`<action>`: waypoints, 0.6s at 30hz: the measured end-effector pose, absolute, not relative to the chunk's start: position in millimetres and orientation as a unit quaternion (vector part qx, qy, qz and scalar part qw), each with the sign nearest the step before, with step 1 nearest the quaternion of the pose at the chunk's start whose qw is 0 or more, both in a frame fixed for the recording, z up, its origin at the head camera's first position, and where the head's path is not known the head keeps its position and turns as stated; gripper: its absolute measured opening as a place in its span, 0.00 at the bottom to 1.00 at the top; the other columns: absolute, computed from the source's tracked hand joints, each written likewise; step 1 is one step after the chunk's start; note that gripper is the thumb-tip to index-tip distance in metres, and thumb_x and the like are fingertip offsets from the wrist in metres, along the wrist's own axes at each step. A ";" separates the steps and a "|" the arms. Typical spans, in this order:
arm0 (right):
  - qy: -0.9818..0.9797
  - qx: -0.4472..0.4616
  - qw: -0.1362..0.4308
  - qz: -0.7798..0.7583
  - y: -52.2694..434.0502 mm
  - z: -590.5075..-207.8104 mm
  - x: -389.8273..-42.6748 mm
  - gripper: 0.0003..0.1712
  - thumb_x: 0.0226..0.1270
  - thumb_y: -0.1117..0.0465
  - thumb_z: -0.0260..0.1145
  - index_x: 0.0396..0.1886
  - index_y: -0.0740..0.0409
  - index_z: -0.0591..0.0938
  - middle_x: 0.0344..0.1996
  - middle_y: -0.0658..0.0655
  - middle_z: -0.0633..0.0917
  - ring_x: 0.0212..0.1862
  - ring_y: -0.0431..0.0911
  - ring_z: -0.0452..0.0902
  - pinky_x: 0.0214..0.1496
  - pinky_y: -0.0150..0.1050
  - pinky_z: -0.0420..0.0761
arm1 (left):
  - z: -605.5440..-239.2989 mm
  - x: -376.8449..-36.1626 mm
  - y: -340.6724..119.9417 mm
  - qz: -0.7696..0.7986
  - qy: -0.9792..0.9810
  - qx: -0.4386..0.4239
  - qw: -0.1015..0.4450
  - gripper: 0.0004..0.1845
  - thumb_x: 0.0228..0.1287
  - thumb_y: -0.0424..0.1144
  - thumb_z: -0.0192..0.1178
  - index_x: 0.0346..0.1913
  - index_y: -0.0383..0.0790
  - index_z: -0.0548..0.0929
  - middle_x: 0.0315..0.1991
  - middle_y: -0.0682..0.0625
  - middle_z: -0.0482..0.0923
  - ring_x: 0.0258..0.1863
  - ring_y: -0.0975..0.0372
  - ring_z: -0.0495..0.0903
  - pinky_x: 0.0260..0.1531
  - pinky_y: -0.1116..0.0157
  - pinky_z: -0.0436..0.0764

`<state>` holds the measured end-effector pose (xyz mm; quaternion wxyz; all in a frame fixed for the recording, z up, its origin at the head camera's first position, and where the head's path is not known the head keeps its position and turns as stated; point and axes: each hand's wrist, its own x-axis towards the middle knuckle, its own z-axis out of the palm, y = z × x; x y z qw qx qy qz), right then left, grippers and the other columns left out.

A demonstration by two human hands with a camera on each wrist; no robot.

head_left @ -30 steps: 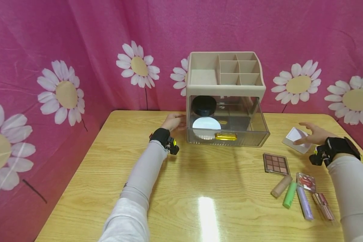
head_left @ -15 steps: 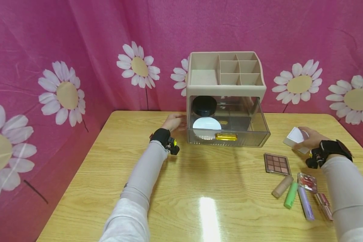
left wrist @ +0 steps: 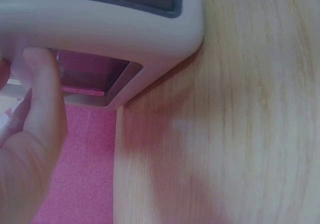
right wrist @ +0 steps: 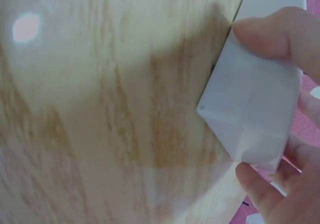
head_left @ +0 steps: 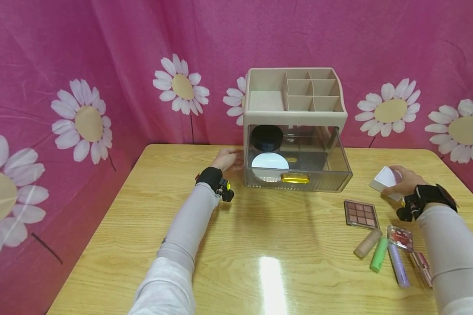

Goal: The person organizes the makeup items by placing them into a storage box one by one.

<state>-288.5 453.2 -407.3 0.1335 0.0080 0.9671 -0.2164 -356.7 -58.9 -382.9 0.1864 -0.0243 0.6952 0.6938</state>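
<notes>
A beige organizer point(head_left: 295, 94) stands at the table's back, its clear drawer point(head_left: 319, 175) pulled out with a black jar point(head_left: 266, 136), a round white compact point(head_left: 270, 162) and a gold item point(head_left: 294, 178) inside. My left hand point(head_left: 228, 159) rests against the organizer's left side point(left wrist: 100, 38), fingers straight. My right hand point(head_left: 403, 181) grips a white square box point(head_left: 384, 179) at the right of the table; in the right wrist view my thumb and fingers point(right wrist: 272, 33) curl round the box point(right wrist: 255, 108).
An eyeshadow palette point(head_left: 360, 213), a tan tube point(head_left: 367, 243), a green tube point(head_left: 378, 254), a purple tube point(head_left: 397, 264), a red clear case point(head_left: 399, 236) and a pink tube point(head_left: 421, 264) lie front right. Pink daisy cloth point(head_left: 102, 65) surrounds the wooden table point(head_left: 236, 245).
My right hand, spread open above the white box a second ago, has closed round it. The left hand has stayed at the organizer's side.
</notes>
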 end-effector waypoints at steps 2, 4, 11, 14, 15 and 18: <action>0.966 0.012 0.133 -0.222 454.0 -407.6 -288.5 0.66 0.39 0.43 0.75 0.65 0.74 0.46 0.51 0.83 0.59 0.48 0.72 0.61 0.46 0.64 0.70 | -382.2 -356.1 -58.7 0.692 0.696 -0.025 0.187 0.21 0.69 0.29 0.45 0.63 0.29 0.65 0.58 0.34 0.68 0.57 0.47 0.69 0.59 0.53 0.67; 0.965 0.009 0.133 -0.224 454.9 -407.7 -289.0 0.65 0.40 0.44 0.75 0.65 0.74 0.47 0.51 0.83 0.59 0.48 0.72 0.61 0.47 0.64 0.70 | -382.2 -356.3 -58.4 0.691 0.697 -0.027 0.188 0.21 0.69 0.29 0.45 0.63 0.29 0.65 0.58 0.34 0.68 0.57 0.47 0.69 0.59 0.54 0.67; 0.962 -0.032 0.106 -0.249 442.0 -380.6 -287.4 0.55 0.51 0.56 0.70 0.64 0.77 0.46 0.52 0.82 0.59 0.50 0.70 0.61 0.45 0.58 0.73 | -380.3 -355.8 -58.2 0.687 0.701 -0.025 0.190 0.21 0.69 0.28 0.44 0.64 0.29 0.63 0.58 0.34 0.68 0.57 0.47 0.69 0.59 0.55 0.68; 0.964 -0.066 0.062 -0.252 431.8 -359.8 -285.7 0.52 0.51 0.59 0.70 0.65 0.76 0.49 0.51 0.80 0.63 0.48 0.68 0.63 0.41 0.54 0.74 | -381.5 -356.6 -57.9 0.686 0.702 -0.025 0.189 0.21 0.69 0.28 0.44 0.64 0.30 0.64 0.58 0.34 0.68 0.57 0.48 0.70 0.58 0.55 0.68; 0.966 -0.075 0.043 -0.243 428.0 -352.2 -284.7 0.51 0.50 0.59 0.71 0.65 0.75 0.51 0.50 0.79 0.65 0.47 0.67 0.64 0.39 0.52 0.74 | -384.7 -358.9 -57.9 0.685 0.704 -0.024 0.187 0.21 0.69 0.28 0.44 0.64 0.30 0.64 0.58 0.35 0.69 0.56 0.48 0.71 0.58 0.55 0.69; 0.965 -0.107 -0.002 -0.240 412.4 -325.5 -278.5 0.49 0.47 0.62 0.72 0.65 0.71 0.55 0.47 0.76 0.68 0.44 0.63 0.65 0.33 0.43 0.72 | -385.2 -359.7 -58.1 0.680 0.709 -0.025 0.186 0.21 0.69 0.28 0.44 0.64 0.30 0.65 0.58 0.35 0.69 0.56 0.49 0.71 0.57 0.55 0.70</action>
